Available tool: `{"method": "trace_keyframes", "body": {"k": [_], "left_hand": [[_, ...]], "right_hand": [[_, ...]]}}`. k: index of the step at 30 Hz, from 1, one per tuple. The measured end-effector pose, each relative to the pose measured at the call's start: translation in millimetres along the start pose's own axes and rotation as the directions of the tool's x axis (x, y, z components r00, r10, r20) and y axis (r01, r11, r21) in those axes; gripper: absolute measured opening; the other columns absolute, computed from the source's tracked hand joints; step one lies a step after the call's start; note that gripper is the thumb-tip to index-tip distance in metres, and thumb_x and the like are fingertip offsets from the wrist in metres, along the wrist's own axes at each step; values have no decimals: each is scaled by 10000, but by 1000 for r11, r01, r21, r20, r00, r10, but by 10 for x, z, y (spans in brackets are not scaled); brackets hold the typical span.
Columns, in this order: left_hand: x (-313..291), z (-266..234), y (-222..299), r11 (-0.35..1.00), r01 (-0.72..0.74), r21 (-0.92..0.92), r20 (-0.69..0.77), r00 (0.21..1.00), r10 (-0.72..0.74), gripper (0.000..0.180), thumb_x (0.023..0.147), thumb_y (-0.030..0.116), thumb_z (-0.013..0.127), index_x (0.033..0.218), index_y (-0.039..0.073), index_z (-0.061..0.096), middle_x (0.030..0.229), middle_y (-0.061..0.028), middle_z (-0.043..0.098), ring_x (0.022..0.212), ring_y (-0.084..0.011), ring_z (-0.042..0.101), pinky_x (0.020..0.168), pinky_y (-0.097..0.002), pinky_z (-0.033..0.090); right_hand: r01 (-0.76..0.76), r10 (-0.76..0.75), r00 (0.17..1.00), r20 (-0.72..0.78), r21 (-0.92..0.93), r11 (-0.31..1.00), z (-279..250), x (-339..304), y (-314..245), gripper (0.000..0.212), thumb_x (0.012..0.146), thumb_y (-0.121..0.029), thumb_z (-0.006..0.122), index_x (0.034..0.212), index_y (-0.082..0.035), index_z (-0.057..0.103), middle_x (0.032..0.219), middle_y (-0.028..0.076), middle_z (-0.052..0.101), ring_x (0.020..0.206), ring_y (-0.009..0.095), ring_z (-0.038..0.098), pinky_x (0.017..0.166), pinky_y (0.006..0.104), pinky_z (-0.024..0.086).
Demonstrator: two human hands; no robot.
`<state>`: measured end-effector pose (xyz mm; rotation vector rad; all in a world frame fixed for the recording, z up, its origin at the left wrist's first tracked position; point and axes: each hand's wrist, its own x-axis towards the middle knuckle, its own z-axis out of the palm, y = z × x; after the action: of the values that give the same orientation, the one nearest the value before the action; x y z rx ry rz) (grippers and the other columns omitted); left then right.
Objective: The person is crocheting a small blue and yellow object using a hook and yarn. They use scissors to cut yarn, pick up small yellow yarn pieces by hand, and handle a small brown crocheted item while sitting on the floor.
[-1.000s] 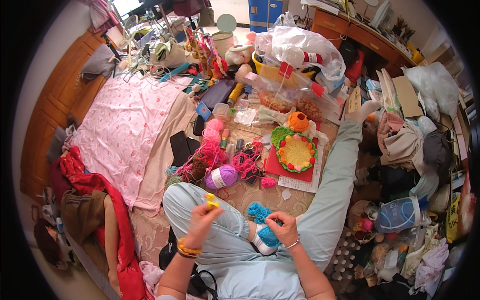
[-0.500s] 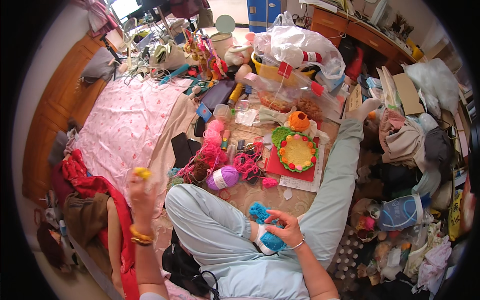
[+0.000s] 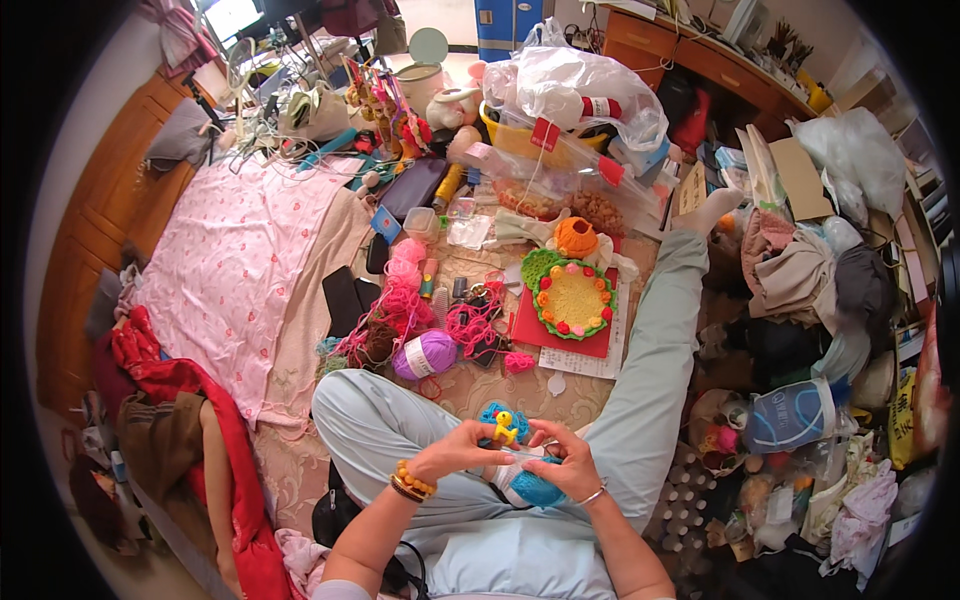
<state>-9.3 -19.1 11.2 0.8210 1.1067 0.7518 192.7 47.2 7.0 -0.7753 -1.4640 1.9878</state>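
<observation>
My two hands meet over my lap. My left hand [image 3: 462,450], with a beaded bracelet at the wrist, has its fingers drawn together. A small yellow figure [image 3: 506,428] sits at its fingertips; whether pinched or worn on a finger is unclear. Facing it, my right hand [image 3: 568,465] has curled fingers around a blue piece of yarn work [image 3: 538,483]. A thin pale line runs between the hands, too fine to identify. Just behind the fingers lies a bundle of loose blue yarn [image 3: 494,411], partly covered by the yellow figure.
Beyond my bent knee lie a purple yarn ball [image 3: 425,355], tangled pink yarn [image 3: 472,330] and a dark phone [image 3: 343,302]. A round crocheted piece with a flowery rim [image 3: 574,299] rests on a red folder [image 3: 530,328]. Clutter, including a blue-and-white bag [image 3: 790,415], fills the right side.
My left hand has come from the far left, bringing the yellow figure across to my right hand. My right fingers have closed in over the blue work. The view has shifted slightly.
</observation>
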Motion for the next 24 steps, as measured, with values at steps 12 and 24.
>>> {"method": "trace_keyframes", "body": {"k": [12,24], "left_hand": [[-352,-516,78,856,-152,494,-323,882,343,143,744,120,706,809,18,630,691,-10,563,625,-77,482,555,-233,395],[-912,-1062,247,935,-138,325,-585,748,314,94,765,73,677,767,12,605,678,66,520,626,-16,446,550,-177,360]], "right_hand": [[-215,209,974,-90,-68,974,-200,-23,187,165,824,-136,589,804,17,646,699,3,606,625,51,516,563,186,412],[8,181,957,-225,648,761,-900,-101,130,220,900,-244,505,794,-54,535,606,29,455,488,109,380,456,239,333]]}}
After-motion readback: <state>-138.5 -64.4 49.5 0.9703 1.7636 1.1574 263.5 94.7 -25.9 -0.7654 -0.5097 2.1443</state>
